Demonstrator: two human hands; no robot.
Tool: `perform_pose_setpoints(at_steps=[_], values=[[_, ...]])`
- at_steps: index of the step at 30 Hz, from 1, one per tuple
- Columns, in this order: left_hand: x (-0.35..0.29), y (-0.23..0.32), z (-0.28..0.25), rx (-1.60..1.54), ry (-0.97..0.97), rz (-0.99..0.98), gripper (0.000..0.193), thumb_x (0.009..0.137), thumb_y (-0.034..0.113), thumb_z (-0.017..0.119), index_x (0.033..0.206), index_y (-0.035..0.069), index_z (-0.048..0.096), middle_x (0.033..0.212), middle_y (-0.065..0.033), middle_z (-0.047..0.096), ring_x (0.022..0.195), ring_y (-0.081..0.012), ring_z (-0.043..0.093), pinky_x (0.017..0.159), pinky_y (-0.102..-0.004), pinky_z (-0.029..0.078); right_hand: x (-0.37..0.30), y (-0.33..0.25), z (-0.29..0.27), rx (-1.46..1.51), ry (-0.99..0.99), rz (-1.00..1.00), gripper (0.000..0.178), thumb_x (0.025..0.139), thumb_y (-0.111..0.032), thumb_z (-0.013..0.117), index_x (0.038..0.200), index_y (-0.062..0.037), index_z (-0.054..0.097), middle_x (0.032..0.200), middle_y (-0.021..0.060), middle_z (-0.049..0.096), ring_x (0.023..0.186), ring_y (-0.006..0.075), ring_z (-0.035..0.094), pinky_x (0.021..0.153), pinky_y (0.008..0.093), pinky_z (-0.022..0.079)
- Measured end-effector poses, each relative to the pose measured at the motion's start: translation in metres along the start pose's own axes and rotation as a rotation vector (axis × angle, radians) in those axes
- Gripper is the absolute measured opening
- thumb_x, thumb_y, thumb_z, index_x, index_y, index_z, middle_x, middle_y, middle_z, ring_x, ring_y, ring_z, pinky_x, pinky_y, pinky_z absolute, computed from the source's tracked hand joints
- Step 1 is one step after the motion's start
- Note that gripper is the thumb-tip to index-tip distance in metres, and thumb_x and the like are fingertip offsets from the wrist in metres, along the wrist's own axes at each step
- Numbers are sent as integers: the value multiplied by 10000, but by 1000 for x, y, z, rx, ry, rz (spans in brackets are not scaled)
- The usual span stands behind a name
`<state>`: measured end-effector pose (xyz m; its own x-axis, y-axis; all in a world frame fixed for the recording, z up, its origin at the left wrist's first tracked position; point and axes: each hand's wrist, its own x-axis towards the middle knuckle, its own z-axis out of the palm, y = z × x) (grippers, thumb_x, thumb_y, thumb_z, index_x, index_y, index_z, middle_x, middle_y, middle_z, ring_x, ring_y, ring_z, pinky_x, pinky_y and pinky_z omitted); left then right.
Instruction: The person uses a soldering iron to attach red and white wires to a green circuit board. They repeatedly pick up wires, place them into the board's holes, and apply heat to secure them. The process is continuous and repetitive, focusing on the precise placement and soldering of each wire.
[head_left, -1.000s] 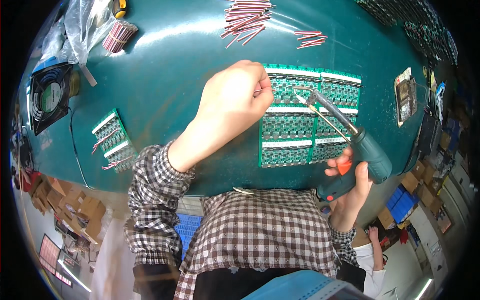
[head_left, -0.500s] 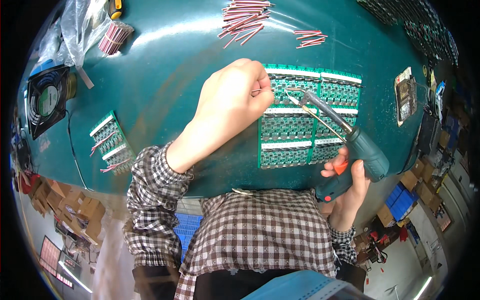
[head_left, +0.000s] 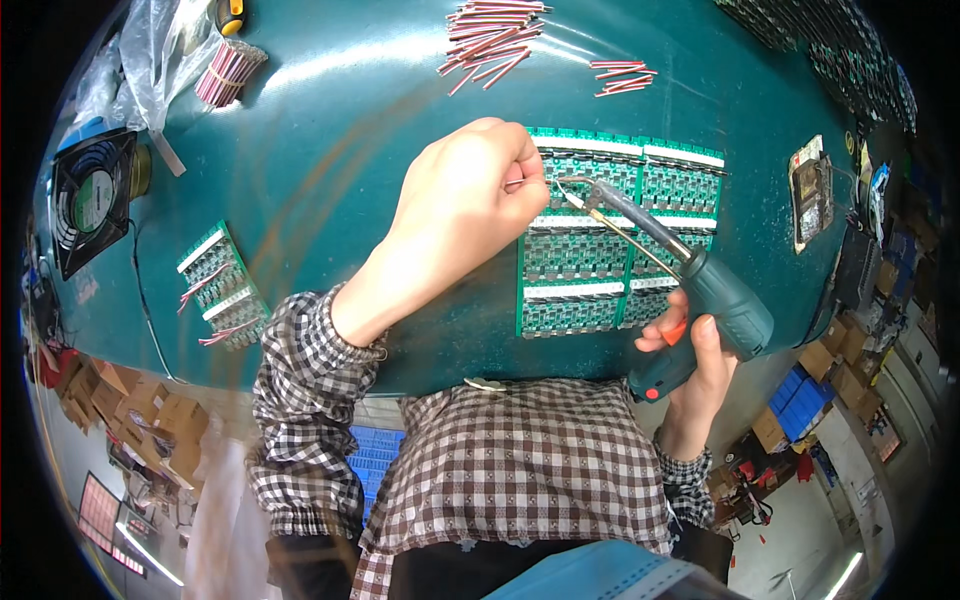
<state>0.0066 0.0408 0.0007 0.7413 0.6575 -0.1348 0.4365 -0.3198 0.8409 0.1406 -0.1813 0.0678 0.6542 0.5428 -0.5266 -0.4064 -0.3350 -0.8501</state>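
A green panel of circuit boards (head_left: 600, 250) lies flat on the dark green table (head_left: 330, 150), just right of centre and near the person's edge. Over its far left corner the left hand (head_left: 465, 200) is curled into a loose fist, fingers closed and pinching something thin at the panel's edge; what it pinches is too small to tell. Meeting that spot from the right is the metal tip of a green pistol-style soldering gun (head_left: 700, 290), with a thin wire running along its barrel. The right hand (head_left: 695, 360) wraps the gun's grip just off the near right corner of the panel, fingers closed around it with one on the orange trigger. Farther off, loose red wire pieces (head_left: 495, 30) lie scattered at the far side of the table, with a smaller cluster (head_left: 620, 75) to their right. On the left, smaller circuit boards with red leads (head_left: 220, 285) sit near the table edge, and a black fan (head_left: 90, 200) stands beyond them at the far left.
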Motion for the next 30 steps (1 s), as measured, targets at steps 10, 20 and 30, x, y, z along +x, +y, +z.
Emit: perform_pose_setpoints(at_steps=[10,20,30], values=[[0,0,2,10,17,-2,68,728,72,638,753,23,599,690,-61,553,610,-150,526,576,-285,442,-1,0,4,-48,28,-22,440,849,-213,664,1134,102,552,852,158,631,710,235,666,610,355,609],[1,3,0,12,4,-11,67,712,75,633,725,32,583,729,-112,598,694,-291,612,631,-387,494,-1,-2,7,-78,34,-29,444,837,-214,680,1111,113,562,810,158,636,695,235,663,602,359,607],[1,3,-1,8,11,-13,66,705,67,636,719,31,582,718,-113,596,698,-288,615,634,-388,495,-2,-2,12,-152,59,-37,449,874,-275,637,1110,100,564,800,126,605,685,210,653,583,318,600]])
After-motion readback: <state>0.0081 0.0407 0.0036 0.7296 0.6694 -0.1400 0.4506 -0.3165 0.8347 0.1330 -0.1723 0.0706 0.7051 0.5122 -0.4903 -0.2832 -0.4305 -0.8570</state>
